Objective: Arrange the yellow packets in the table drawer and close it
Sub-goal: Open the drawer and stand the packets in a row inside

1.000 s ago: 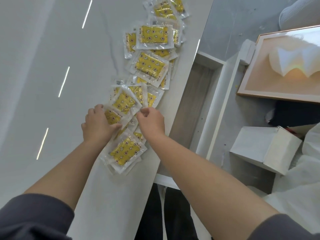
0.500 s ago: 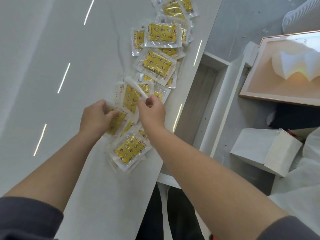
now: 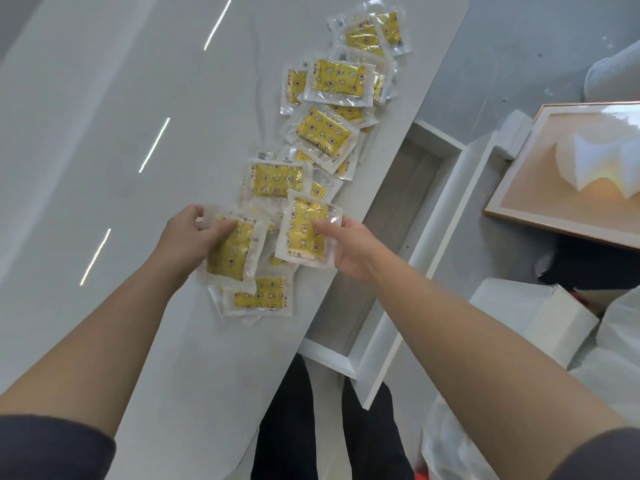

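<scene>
The yellow packets [image 3: 323, 135] overlap, so the lower ones show only edges, and their print is too small to read. The table [image 3: 104, 133] hides the left side of the drawer [image 3: 408, 188]. The framed picture [image 3: 554, 188] is cut off at the right edge.

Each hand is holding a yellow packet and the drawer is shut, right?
No, the drawer is open, not shut; the head view shows it pulled out from under the table. The left hand and right hand do each hold a yellow packet.
</scene>
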The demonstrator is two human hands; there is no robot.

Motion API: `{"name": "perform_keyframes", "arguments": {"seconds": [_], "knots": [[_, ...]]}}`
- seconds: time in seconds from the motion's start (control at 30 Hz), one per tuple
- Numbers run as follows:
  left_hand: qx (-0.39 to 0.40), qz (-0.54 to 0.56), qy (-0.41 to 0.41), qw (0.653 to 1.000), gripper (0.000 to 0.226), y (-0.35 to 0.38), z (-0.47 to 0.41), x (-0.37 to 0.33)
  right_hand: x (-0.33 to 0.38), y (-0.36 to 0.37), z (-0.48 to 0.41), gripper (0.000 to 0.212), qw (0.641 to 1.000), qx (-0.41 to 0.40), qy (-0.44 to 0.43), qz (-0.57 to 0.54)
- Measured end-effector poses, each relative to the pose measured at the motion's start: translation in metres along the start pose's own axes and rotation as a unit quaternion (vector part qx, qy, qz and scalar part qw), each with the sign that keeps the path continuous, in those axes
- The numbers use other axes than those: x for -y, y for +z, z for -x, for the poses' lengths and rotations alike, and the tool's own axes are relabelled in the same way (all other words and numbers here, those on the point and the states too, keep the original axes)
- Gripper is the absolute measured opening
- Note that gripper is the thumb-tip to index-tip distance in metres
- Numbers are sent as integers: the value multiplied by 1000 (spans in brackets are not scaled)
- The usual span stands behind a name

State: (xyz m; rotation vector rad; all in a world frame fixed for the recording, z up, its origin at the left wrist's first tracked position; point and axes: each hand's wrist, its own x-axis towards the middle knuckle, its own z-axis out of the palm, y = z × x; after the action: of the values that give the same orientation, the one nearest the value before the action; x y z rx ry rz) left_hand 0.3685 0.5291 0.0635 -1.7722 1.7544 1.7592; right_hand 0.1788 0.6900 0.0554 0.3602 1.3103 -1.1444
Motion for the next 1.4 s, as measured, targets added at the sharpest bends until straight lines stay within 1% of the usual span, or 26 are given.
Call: {"name": "perform_keyframes", "arguments": {"seconds": [0.03,0.07,0.1,0.13,0.17,0.2,0.27,0.3,0.33,0.53,0.63,0.7,0.73,0.77,0.8,0.83,0.9,0.93,1.0,1.03,1.07,1.1,1.13,1.2,1.3,1.4], "knots": [[16,4,-30,999,52,1,6,10,-4,-1,3,17,1000,5,13,19],[36,-24,-43,998,45,4,14,20,-7,-3,6,17,999,8,21,33],[60,-84,-35,994,33,8,22,30,-10,-6,8,20,999,14,28,42],[81,-153,-9,985,20,14,28,40,-12,-9,8,25,998,21,37,51],[96,-210,36,972,12,20,32,48,-13,-12,9,31,997,28,47,62],[103,-263,95,954,9,27,36,55,-13,-15,9,34,995,31,56,70],[76,-383,233,890,13,38,36,64,-11,-22,10,36,995,34,66,70],[56,-424,277,861,13,42,33,68,-10,-26,9,37,995,35,64,64],[40,-446,300,842,12,47,32,70,-10,-30,9,38,996,35,58,59],[0,-508,320,800,17,62,31,73,-16,-41,6,40,996,29,52,63],[0,-526,325,786,26,61,31,73,-17,-39,6,36,996,32,47,74],[9,-543,321,776,34,56,32,75,-16,-36,7,32,992,22,32,119],[19,-544,320,776,38,51,31,77,-16,-33,8,28,984,11,16,180],[31,-538,323,778,40,45,32,79,-15,-28,10,21,964,1,-4,266],[41,-525,327,785,40,37,31,80,-15,-22,11,18,931,-6,-26,364],[46,-505,328,797,38,28,31,82,-16,-15,10,19,887,-6,-48,458],[55,-453,305,836,32,7,29,84,-17,6,4,26,780,15,-82,620],[60,-438,283,851,29,-4,28,85,-18,19,1,23,719,36,-103,686],[61,-438,252,861,25,-24,24,88,-23,47,-9,9,593,85,-156,785],[65,-440,239,863,24,-33,22,90,-27,61,-14,7,543,106,-179,813],[72,-440,222,867,25,-40,19,93,-33,74,-20,5,504,127,-194,832],[80,-439,201,872,26,-46,17,96,-40,87,-24,7,472,145,-208,845],[87,-437,174,878,28,-52,14,101,-49,98,-29,8,444,162,-212,856],[90,-416,122,897,32,-60,10,113,-65,115,-34,9,408,173,-221,869],[70,-381,60,920,29,-67,6,134,-84,129,-42,21,391,148,-239,877],[50,-361,31,931,27,-65,4,150,-97,134,-46,26,393,127,-240,878]]}}
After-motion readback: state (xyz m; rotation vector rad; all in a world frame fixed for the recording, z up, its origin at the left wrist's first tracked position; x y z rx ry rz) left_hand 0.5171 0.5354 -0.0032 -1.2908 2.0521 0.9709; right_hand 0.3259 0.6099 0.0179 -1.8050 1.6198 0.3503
